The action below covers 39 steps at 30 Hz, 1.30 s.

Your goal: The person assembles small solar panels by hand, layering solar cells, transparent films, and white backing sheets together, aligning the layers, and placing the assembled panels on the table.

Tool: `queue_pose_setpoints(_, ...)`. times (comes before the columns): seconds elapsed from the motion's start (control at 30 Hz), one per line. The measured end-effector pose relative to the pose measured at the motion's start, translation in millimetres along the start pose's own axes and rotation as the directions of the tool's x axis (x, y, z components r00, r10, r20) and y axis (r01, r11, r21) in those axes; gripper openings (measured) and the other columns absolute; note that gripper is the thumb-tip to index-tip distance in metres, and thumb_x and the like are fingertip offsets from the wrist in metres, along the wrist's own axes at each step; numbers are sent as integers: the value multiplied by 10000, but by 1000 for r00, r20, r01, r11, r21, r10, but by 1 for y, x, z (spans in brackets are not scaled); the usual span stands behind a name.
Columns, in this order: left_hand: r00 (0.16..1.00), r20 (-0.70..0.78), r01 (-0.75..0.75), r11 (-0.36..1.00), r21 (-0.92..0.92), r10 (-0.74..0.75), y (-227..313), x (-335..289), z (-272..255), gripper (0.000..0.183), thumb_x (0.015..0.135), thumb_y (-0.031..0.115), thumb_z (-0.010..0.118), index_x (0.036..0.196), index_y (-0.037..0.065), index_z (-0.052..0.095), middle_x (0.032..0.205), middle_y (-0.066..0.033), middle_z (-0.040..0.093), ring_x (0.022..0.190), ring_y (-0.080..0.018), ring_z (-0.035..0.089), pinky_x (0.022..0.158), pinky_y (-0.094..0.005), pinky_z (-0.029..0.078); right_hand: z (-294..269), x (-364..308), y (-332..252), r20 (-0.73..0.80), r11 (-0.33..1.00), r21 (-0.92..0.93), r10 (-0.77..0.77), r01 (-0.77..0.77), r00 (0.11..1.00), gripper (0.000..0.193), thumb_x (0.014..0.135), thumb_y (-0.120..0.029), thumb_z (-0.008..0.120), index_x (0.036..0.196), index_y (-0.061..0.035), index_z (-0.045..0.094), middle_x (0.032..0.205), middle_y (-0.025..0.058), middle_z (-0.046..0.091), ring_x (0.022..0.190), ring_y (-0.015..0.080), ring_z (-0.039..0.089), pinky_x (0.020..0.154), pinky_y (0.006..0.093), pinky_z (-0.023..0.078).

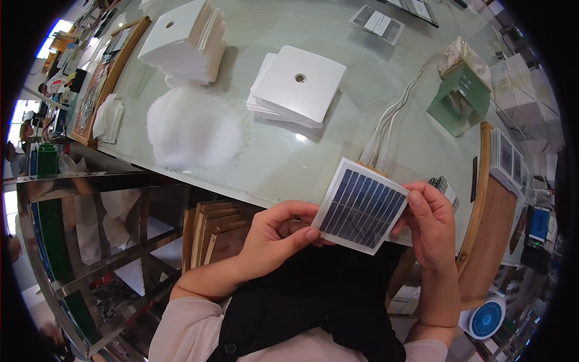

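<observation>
A small solar panel (362,208) with dark blue cells and a white border is held tilted over the table's front edge. My left hand (283,232) pinches its lower left side between thumb and fingers. At the upper right corner, my right hand (427,220) grips the panel the same way. Just beyond the panel, white cables (386,130) run back across the glass-topped table. A short stack of white square sheets (298,87), with a round hole in the top one, lies farther back.
A taller white stack (184,42) and a pile of thin translucent white sheets (193,127) occupy the left. At the right are a green block-like holder (461,99), a wood-edged board (491,235) and a small blue fan (487,318). A metal rack (108,265) stands at the lower left.
</observation>
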<state>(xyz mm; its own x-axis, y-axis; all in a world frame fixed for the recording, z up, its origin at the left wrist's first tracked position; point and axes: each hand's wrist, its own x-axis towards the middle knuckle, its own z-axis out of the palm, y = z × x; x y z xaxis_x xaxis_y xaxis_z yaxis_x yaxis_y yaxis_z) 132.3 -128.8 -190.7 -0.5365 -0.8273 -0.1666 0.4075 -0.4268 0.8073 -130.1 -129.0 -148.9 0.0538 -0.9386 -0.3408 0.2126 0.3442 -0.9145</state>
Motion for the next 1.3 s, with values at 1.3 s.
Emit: queue_pose_setpoints(1.3,967,197,-221,923,314,164,16,2,-2,453,795,144,765,1168,-9,561,1154,-106,535,1035,-159,556,892,-294,458,9,-9,1,-15,990,98,-100,101,995,283,989,-217,495,1054,42,589,852,75,649,673,114,589,592,231,486)
